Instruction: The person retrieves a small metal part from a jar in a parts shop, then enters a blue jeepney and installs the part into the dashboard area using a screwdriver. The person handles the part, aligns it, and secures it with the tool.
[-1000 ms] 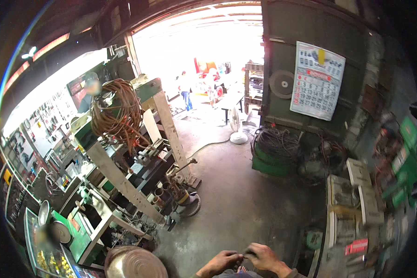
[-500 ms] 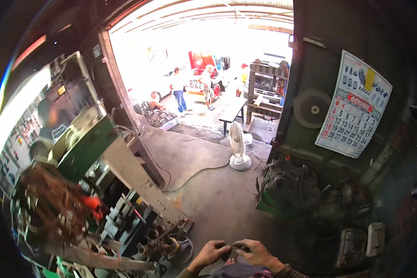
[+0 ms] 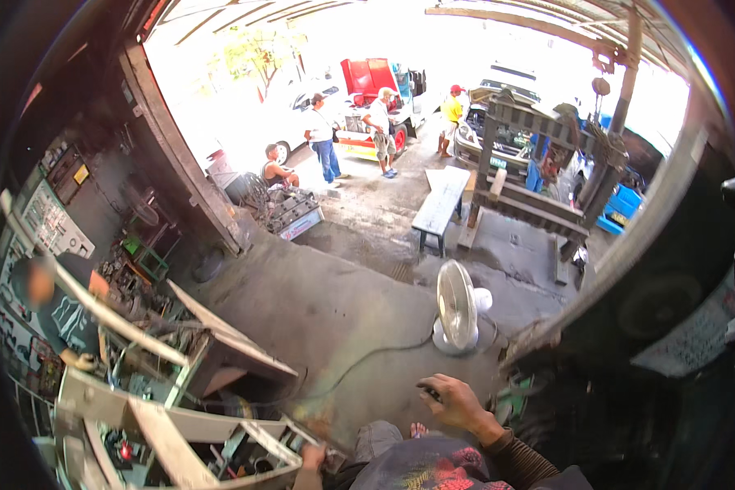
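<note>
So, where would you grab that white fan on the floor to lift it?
Probably by the rounded motor housing of the white fan, coming from the right: it juts out on that side as a compact lump, while the round grille looks too wide for one grip.

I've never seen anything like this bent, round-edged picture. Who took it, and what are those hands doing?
There's no robot here: a person wears a camera on the head, looking down, and its very wide lens bends straight edges.

The hands are the wearer's own, and bare. The right hand is raised in front with its fingers bent; something dark shows at the fingers, too small to tell whether it is held. The left hand is low, by the corner of a pale frame; its grip is unclear.

On the grey floor ahead stand a white fan and, farther off, a bench.
</note>
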Demonstrator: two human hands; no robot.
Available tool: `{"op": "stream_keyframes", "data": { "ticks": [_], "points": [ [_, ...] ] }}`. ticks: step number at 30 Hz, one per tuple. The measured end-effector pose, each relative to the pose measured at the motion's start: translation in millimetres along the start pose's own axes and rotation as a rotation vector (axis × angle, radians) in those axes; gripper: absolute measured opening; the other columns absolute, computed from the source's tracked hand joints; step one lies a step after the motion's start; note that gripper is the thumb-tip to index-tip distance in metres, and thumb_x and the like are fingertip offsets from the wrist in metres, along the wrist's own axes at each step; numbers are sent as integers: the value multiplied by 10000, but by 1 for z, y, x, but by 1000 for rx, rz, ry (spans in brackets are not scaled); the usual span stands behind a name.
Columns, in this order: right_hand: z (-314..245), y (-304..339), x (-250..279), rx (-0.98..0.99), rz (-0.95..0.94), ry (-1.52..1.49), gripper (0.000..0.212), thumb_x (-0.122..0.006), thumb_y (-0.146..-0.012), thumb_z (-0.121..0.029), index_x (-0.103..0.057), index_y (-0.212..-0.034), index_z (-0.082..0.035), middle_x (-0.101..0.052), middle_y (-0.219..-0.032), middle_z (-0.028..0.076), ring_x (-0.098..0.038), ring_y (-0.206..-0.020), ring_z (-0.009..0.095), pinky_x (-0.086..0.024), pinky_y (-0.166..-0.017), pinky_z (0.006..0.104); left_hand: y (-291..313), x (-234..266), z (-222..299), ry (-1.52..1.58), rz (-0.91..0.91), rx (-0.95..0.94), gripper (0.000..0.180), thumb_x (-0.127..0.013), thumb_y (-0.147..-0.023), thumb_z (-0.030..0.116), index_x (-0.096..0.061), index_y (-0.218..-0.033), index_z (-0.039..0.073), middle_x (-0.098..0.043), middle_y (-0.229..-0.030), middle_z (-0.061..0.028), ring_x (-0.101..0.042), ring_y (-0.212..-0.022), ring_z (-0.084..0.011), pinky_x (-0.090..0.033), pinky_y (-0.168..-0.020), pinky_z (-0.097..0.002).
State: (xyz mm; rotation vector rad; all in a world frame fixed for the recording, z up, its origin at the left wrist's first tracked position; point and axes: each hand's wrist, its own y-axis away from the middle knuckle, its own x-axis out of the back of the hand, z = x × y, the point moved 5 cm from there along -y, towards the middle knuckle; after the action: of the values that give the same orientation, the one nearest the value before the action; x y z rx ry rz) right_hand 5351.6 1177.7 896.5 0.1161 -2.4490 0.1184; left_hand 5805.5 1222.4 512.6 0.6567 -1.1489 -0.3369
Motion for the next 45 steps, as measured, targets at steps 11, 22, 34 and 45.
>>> {"op": "stream_keyframes", "data": {
  "ticks": [11,22,34,45],
  "points": [
    [311,-400,-59,-512,-44,117,361,-709,-868,-310,-757,-1086,-26,-745,-1023,203,-718,-968,356,-558,-854,422,-292,192,84,-590,-50,-373,214,-567,-888,303,-734,-882,170,-746,-891,-129,-728,-811,-314,-558,-681,-473],
    [580,-486,-135,-933,-201,94,277,-739,-811,-255,-762,-824,21,-735,-753,168,-738,-706,252,-555,-627,388,-687,688,530,762,254,-243,160,-660,-861,95,-696,-796,-48,-676,-663,-93,-649,-536,-162,-571,-510,-327],
    [578,-1024,61,-871,462,-422,219,-671,-934,-138,-733,-1058,32,-730,-803,71,-677,-678,148,-539,-637,308,-1050,684,585,391,-194,109,247,-732,-820,219,-763,-922,-4,-759,-814,-131,-748,-708,-245,-613,-699,-416],
    [834,-1161,-196,-1132,554,-599,352,-800,-792,-222,-741,-967,77,-780,-1021,133,-693,-938,176,-547,-812,394,-1495,769,749,708,-200,124,136,-667,-857,118,-695,-856,-14,-685,-698,-155,-677,-546,-300,-589,-506,-448]
  ]
}}
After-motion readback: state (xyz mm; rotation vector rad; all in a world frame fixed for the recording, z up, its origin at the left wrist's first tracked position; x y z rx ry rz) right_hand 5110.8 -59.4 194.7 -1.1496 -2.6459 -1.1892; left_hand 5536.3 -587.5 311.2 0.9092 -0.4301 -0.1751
